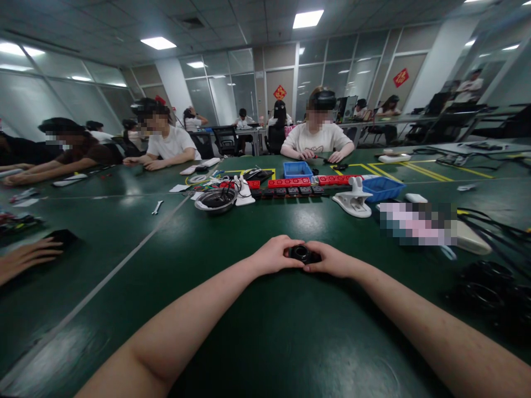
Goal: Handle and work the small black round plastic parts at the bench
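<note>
The green desk (232,232) is the largest thing; its near edge cannot be made out. On its right side lies a heap of black round parts (489,290), dark, blurred and cut off by the view's border. Nearer the far edge, a pixelated patch hides most of a pinkish item (415,222), well apart from the hands. Smaller are the left hand (274,255) and the right hand (327,258), facing each other over the near half of the desk, about midway between its sides as far as they show. The fingers of both are clamped on opposite ends of a small black piece (301,253). Its body is dark, rather shiny and wider than tall as seen here. Both ends are hidden under the fingers, and whether its underside touches the desk cannot be told. Smallest is the round ring (302,253) on its visible middle, its rim catching light around a dark centre whose depth is unclear.
</note>
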The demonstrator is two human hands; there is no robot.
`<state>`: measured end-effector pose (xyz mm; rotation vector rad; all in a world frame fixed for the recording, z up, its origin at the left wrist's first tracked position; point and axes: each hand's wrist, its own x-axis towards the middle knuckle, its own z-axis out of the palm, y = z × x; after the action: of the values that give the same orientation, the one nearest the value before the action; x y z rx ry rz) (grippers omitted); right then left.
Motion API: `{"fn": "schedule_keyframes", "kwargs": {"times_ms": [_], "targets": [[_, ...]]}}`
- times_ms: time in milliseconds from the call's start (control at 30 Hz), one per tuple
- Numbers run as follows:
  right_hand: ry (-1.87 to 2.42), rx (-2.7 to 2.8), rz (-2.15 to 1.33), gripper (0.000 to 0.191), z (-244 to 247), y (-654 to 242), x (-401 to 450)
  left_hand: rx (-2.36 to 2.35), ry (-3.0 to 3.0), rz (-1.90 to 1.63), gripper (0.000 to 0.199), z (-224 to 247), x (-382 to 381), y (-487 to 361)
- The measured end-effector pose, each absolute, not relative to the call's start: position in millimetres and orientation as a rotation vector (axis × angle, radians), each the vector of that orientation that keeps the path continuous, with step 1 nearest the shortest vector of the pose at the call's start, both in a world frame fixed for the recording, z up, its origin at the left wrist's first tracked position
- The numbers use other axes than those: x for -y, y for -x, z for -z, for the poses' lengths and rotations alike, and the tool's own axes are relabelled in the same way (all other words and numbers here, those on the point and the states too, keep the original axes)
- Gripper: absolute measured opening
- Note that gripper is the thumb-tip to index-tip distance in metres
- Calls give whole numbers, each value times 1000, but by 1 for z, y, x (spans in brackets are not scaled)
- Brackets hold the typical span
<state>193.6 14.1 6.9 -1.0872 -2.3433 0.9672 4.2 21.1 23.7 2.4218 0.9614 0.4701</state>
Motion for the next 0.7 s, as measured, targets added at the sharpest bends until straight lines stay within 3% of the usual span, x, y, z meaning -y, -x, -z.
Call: {"fn": "schedule_keyframes", "kwargs": {"times_ms": [700], "targets": [[1133, 2310, -932, 28, -6, -192, -13, -971, -2416, -482, 50, -25, -18, -5]]}}
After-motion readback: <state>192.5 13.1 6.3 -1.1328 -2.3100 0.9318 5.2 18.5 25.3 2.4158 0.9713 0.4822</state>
